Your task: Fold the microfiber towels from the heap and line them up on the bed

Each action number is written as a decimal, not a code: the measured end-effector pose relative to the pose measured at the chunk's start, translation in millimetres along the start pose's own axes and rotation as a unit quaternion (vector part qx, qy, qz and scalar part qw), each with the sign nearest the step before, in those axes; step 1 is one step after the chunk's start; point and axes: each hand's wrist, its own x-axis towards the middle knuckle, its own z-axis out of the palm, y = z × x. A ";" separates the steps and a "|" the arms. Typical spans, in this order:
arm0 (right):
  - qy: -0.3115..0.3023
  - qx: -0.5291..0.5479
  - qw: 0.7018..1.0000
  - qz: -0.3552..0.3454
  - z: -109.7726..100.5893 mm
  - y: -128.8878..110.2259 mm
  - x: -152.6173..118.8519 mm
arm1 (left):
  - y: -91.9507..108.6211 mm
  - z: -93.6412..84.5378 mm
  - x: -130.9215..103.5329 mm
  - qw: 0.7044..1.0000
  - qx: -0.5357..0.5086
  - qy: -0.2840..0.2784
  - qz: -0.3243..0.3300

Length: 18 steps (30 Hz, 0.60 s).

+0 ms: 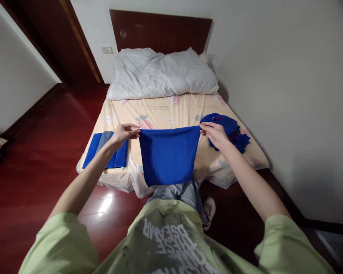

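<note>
A blue cloth (169, 156) hangs spread out in front of my body, its top edge stretched between both hands. My left hand (125, 134) pinches its upper left corner, and my right hand (213, 133) pinches the upper right one. Beyond my left forearm, folded blue cloths (92, 149) lie side by side on the bed, with a greyish one (104, 140) among them. Behind my right hand sits a crumpled heap of blue cloth (225, 123), partly hidden by that hand. The lower edge of the held cloth hangs near the bed's front edge and my legs.
The bed (160, 112) has a cream patterned sheet. A bunched white quilt (162, 74) lies by the dark wooden headboard (160, 32). A wall (288, 95) runs along the right. Dark red floor (45, 171) stretches to the left, toward a brown door (45, 34).
</note>
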 end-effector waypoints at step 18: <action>-0.015 -0.132 0.987 -0.089 -9.9 181.0 11.2 | -176.3 13.0 -7.2 0.959 0.265 0.065 0.075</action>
